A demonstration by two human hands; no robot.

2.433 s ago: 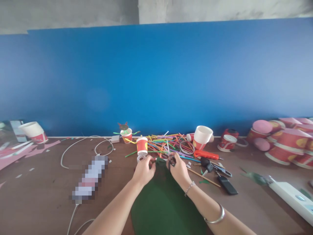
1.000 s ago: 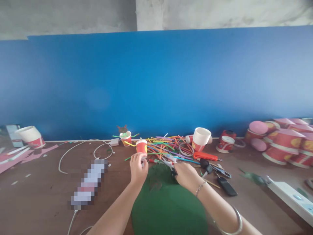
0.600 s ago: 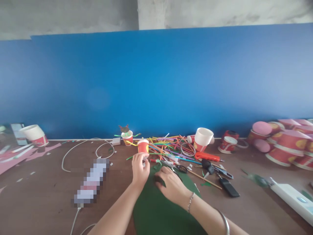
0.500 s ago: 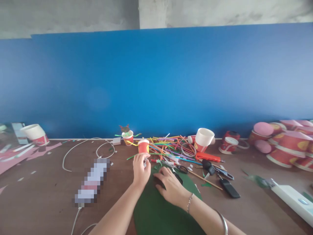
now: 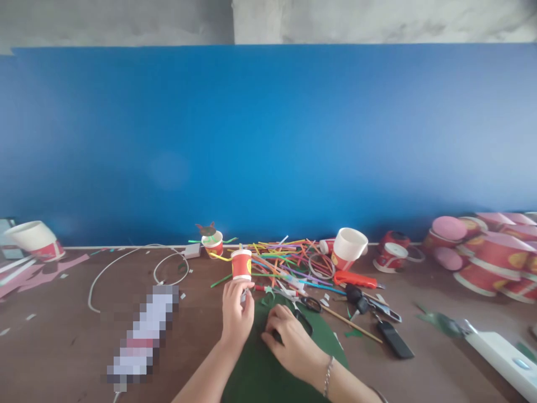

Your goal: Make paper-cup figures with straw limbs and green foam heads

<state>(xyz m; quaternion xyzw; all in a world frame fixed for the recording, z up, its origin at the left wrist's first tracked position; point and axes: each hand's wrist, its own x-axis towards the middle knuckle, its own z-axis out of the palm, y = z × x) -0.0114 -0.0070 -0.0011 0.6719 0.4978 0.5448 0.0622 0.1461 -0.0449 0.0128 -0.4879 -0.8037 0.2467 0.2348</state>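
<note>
A small red-and-white paper cup (image 5: 241, 266) with a yellow straw sticking out to its left stands at the back edge of a dark green sheet (image 5: 268, 380). My left hand (image 5: 238, 313) is closed at the cup's lower front, thumb and fingers pinched together, with a bit of something whitish between them. On the sheet rests my right hand (image 5: 289, 341), its fingers curled under so that anything in them is hidden. Black-handled scissors (image 5: 311, 304) lie just beyond it, one handle loop partly covered by the hand.
Loose coloured sticks (image 5: 289, 260) are heaped behind my hands. Beyond the left hand is a cup with a cat-like head (image 5: 212, 243). To the right lie an orange cutter (image 5: 356, 279), keys (image 5: 356, 298) and a glue gun (image 5: 499, 347). A blue panel (image 5: 268, 140) closes the back.
My right hand's fingers have curled in from a flatter spread. My left hand stays at the cup. The camera view has shifted slightly, so the table sits lower.
</note>
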